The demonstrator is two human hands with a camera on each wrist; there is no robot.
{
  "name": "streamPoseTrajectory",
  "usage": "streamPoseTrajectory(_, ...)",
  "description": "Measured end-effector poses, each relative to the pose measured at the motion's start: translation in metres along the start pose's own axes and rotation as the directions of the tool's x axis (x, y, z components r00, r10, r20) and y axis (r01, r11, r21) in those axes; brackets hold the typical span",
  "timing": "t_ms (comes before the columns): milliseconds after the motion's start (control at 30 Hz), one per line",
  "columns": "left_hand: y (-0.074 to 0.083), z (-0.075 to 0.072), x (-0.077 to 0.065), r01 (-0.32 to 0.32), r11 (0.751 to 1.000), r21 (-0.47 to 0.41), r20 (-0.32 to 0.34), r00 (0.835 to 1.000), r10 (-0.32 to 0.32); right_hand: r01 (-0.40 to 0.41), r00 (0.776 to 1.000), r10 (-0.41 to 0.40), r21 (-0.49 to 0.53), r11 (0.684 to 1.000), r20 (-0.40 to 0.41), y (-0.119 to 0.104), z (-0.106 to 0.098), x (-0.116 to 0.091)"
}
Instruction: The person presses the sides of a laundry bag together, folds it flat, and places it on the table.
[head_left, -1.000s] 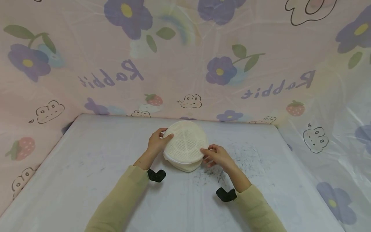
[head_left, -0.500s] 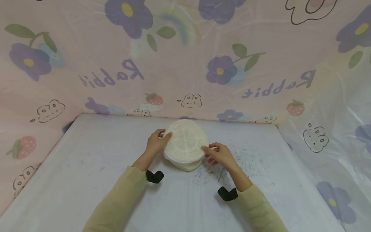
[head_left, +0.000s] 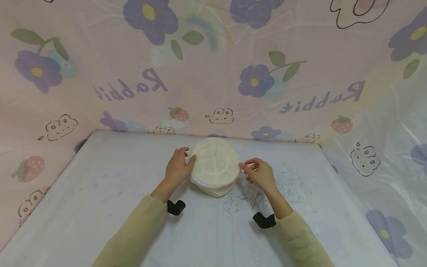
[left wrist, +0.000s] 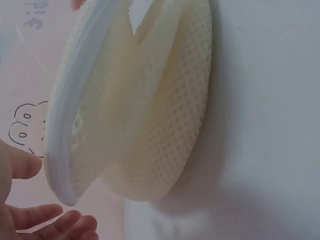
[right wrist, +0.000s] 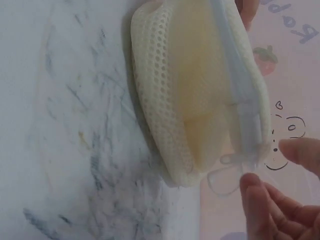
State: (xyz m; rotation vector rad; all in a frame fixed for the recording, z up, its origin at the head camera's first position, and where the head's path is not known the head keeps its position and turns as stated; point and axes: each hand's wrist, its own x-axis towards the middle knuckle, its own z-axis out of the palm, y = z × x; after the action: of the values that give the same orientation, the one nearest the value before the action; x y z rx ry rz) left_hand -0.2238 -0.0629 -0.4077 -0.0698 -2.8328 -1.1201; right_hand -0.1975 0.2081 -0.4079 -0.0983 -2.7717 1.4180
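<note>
A round cream mesh laundry bag [head_left: 215, 163] stands on the table, its top panel tilted toward me. Both wrist views show its side gaping, with pale zipper tape [left wrist: 62, 165] along the rim. My left hand [head_left: 176, 167] is at the bag's left edge, thumb and fingers spread either side of the rim and just apart from it. At the right edge, my right hand [head_left: 261, 173] has thumb and fingers parted, fingertips close to the rim. A translucent zipper pull [right wrist: 225, 181] dangles beside those fingertips, not gripped.
The white-covered table [head_left: 133, 230] has dark smudges to the right of the bag. A pink printed curtain [head_left: 213, 81] rises behind the table and along both sides. Black angled pieces [head_left: 176, 207] stick out from both sleeve cuffs.
Both hands have loosened from the bag and drawn slightly outward, the left to the left and the right to the right. The bag stays almost in place.
</note>
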Motion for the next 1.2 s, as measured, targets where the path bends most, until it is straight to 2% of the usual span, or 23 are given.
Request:
streamPoseTrajectory(100,-0.001,0.000,-0.004,-0.078,0.991,0.107,-0.030,0.996,0.081,0.064,0.994,-0.069,-0.062,0.996,-0.079,0.000,0.002,0.000)
streamPoseTrajectory(200,-0.001,0.000,-0.007,-0.162,0.967,0.199,-0.058,0.983,0.176,0.124,0.977,-0.146,-0.143,0.982,-0.154,0.000,0.004,-0.001)
streamPoseTrajectory(333,-0.002,0.000,-0.011,-0.222,0.943,0.247,-0.080,0.965,0.249,0.190,0.946,-0.243,-0.243,0.951,-0.214,-0.001,0.005,-0.002)
streamPoseTrajectory(467,-0.003,0.000,-0.013,-0.242,0.933,0.266,-0.098,0.956,0.276,0.237,0.924,-0.307,-0.286,0.928,-0.230,-0.001,0.007,-0.001)
streamPoseTrajectory(633,-0.005,0.001,-0.014,-0.267,0.917,0.296,-0.112,0.944,0.311,0.319,0.904,-0.380,-0.278,0.906,-0.198,-0.001,0.009,0.002)
streamPoseTrajectory(767,-0.005,0.001,-0.014,-0.273,0.914,0.299,-0.095,0.945,0.313,0.375,0.885,-0.431,-0.278,0.884,-0.176,-0.001,0.011,0.004)
streamPoseTrajectory(1000,-0.001,0.000,-0.014,-0.265,0.925,0.271,-0.054,0.956,0.290,0.454,0.833,-0.524,-0.320,0.831,-0.178,0.000,0.015,0.007)
streamPoseTrajectory(1100,0.001,-0.001,-0.014,-0.268,0.921,0.282,-0.026,0.958,0.287,0.456,0.832,-0.528,-0.330,0.827,-0.173,0.000,0.016,0.007)
streamPoseTrajectory(1200,0.001,-0.001,-0.015,-0.269,0.919,0.290,0.010,0.960,0.278,0.445,0.846,-0.514,-0.342,0.827,-0.143,-0.002,0.017,0.008)
